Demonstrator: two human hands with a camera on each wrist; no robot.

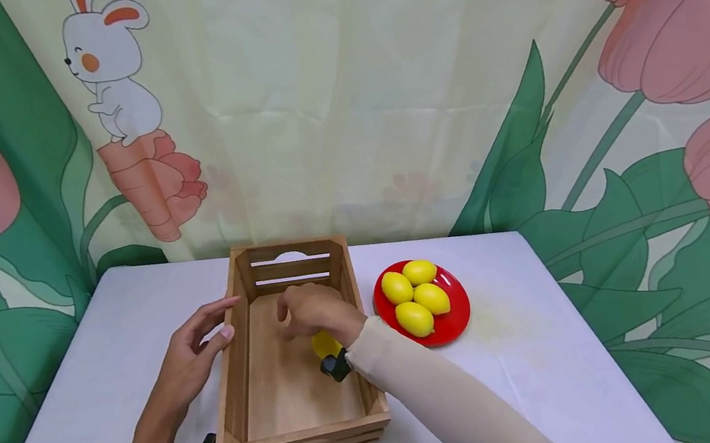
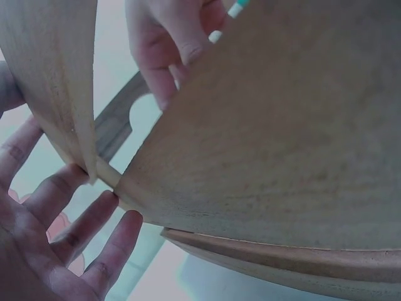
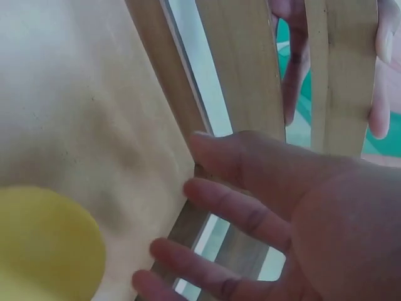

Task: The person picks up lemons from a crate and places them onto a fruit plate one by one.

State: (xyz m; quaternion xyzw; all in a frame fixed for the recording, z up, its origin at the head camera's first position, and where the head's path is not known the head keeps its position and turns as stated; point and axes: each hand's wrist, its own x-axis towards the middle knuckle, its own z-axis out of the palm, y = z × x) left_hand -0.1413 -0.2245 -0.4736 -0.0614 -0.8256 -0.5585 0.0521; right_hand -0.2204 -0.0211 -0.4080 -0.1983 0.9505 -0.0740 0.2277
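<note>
A slatted wooden crate stands on the table, its long side running away from me. At its left wall my left hand touches the slats with extended fingers, also visible in the left wrist view. Inside the crate hovers my right hand, near the far end. In the right wrist view, that hand has its fingers spread, holding nothing. One yellow lemon is in the crate, partly hidden by my right wrist; the right wrist view shows this lemon apart from the fingers.
To the right of the crate, a red plate carries several lemons. A white cloth covers the table. Behind it hangs a curtain printed with tulips and a rabbit.
</note>
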